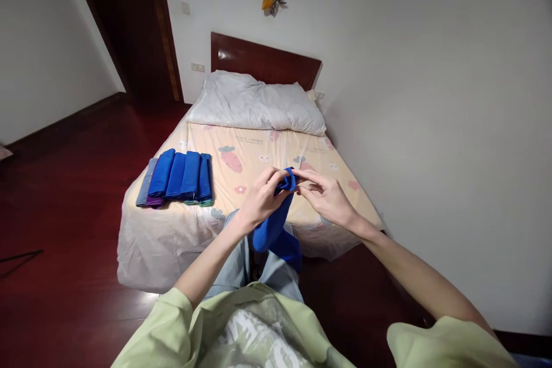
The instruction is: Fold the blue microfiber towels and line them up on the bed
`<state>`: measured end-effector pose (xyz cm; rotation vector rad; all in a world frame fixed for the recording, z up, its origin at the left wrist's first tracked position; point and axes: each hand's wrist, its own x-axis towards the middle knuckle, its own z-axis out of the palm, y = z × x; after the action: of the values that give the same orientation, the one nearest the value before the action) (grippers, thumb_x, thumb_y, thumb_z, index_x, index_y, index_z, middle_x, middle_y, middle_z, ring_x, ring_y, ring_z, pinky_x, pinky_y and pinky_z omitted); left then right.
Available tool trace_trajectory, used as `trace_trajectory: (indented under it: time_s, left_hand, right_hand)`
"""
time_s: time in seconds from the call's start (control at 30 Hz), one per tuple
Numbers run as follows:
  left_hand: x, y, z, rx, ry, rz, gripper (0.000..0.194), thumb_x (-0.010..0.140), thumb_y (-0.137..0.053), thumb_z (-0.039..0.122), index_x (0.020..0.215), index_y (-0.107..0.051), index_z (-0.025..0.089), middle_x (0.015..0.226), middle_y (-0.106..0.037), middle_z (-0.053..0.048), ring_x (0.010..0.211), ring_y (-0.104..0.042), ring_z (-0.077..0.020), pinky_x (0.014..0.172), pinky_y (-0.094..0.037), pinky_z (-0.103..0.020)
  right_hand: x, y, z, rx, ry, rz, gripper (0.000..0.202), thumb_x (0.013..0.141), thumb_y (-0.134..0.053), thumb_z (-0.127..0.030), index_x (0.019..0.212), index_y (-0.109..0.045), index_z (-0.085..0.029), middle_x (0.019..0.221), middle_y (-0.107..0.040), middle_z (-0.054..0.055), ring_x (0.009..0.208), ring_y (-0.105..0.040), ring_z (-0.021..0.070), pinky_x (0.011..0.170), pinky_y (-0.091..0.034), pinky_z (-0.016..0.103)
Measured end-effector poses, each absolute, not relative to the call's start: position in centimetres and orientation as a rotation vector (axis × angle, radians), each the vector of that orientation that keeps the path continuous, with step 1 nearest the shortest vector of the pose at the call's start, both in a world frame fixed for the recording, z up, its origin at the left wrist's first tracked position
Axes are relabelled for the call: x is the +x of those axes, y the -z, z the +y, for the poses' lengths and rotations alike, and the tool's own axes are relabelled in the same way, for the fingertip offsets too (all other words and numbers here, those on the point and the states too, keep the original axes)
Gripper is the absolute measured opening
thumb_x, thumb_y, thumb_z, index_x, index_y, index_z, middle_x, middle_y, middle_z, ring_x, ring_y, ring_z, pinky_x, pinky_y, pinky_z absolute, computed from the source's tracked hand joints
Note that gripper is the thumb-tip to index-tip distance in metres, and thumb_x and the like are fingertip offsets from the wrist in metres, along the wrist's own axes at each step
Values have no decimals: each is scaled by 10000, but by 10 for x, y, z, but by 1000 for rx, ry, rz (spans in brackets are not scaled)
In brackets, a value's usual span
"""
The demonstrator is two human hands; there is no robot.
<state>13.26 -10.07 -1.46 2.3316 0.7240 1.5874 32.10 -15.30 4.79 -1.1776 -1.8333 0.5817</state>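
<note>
A blue cloth item, which looks like a sock point(269, 229), hangs from my two hands above my knees, in front of the bed's near edge. My left hand point(264, 196) is closed round its bunched upper end. From the other side, the fingers of my right hand point(325, 195) pinch the rim of that same end. Part of the cloth droops lower, to the right, over my leg. Several folded blue cloth items point(183, 175) lie in a row on the left of the bed, with grey, purple and green pieces showing at their edges.
The bed point(276, 152) has a patterned sheet, and a pale quilt point(259, 103) is heaped by its dark headboard point(263, 60). A white wall point(452, 126) runs along the right. Dark red floor point(64, 195) shows on the left.
</note>
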Motion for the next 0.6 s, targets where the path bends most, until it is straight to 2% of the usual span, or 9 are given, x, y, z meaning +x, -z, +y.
trace_trajectory:
  time_s: [0.1, 0.17, 0.3, 0.43, 0.53, 0.6]
  left_hand:
    - [130, 14, -99, 2387, -1538, 719, 167, 1009, -587, 204, 1174, -609, 219, 1026, -644, -54, 943, -674, -174, 839, -553, -282]
    - [127, 14, -101, 2393, -1501, 649, 166, 1016, -549, 178, 1163, -618, 212, 1051, -655, -64, 950, -673, -166, 836, -549, -270]
    - [114, 11, -106, 2257, -1520, 682, 184, 1052, -502, 229, 1162, -647, 201, 1036, -689, -65, 928, -679, -151, 808, -556, -249]
    - [94, 5, -110, 2162, -1575, 904, 230, 1065, -510, 328, 1079, -695, 191, 950, -704, -50, 836, -666, -144, 711, -533, -229]
    - [75, -1, -114, 2225, -1630, 995, 242, 1056, -533, 338, 1026, -722, 190, 875, -686, -39, 780, -638, -147, 721, -508, -252]
    - [58, -6, -116, 2206, -1734, 1062, 231, 1050, -545, 328, 1005, -728, 194, 838, -659, -26, 730, -602, -142, 699, -479, -264]
  right_hand:
    - [318, -47, -149, -1187, -371, -1890, 233, 941, -718, -343, 1140, -812, -265, 1017, -767, 61, 874, -697, 213, 855, -629, 396]
    - [319, -48, -144, -1195, -342, -1876, 193, 930, -741, -383, 1049, -815, -251, 952, -756, 59, 861, -677, 215, 852, -610, 394]
    - [323, -38, -135, -1167, -555, -1755, 294, 882, -784, -491, 961, -750, -210, 943, -735, 56, 869, -691, 200, 845, -593, 353]
    - [316, -6, -139, -1166, -800, -1683, 443, 767, -877, -446, 1080, -673, -208, 872, -700, 12, 779, -679, 162, 737, -564, 282]
    - [303, 31, -150, -1216, -960, -1760, 300, 786, -839, -363, 966, -684, -180, 836, -693, 0, 708, -635, 134, 649, -500, 236]
    - [295, 60, -156, -1230, -1056, -1848, 217, 809, -805, -326, 894, -690, -162, 831, -697, -1, 711, -625, 130, 644, -469, 225]
